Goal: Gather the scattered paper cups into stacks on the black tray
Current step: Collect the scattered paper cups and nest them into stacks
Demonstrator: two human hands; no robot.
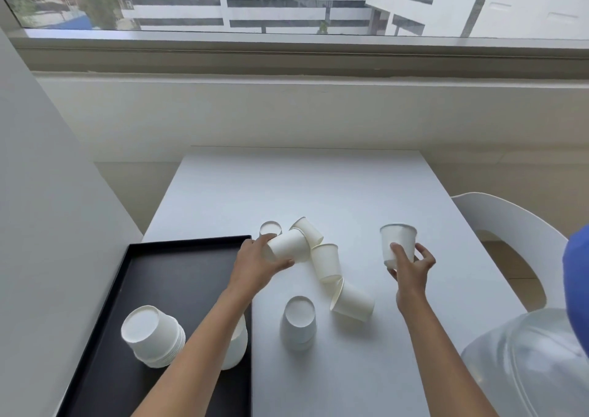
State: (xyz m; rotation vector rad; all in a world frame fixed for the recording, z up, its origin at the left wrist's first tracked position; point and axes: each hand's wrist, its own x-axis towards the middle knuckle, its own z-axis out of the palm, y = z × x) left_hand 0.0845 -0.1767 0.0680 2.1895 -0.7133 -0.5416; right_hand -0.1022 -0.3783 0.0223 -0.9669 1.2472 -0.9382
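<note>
The black tray [178, 270] lies at the table's left. On it stands an upside-down stack of white paper cups [153, 333], and a second stack [237, 346] shows partly behind my left forearm. My left hand [258, 263] grips a cup lying on its side [290, 246] just right of the tray's far corner. My right hand [411, 265] holds one upright cup [398, 241] above the table. Loose cups lie on the table between the hands: an upside-down one [270, 228], tipped ones [309, 230], [326, 262], [352, 300], and an upside-down short stack [298, 321].
The white table [318, 187] ends at a wall below a window. A white chair [513, 235] stands at the right. A clear plastic container with a blue part [526, 359] sits at the near right corner. A grey wall borders the tray's left side.
</note>
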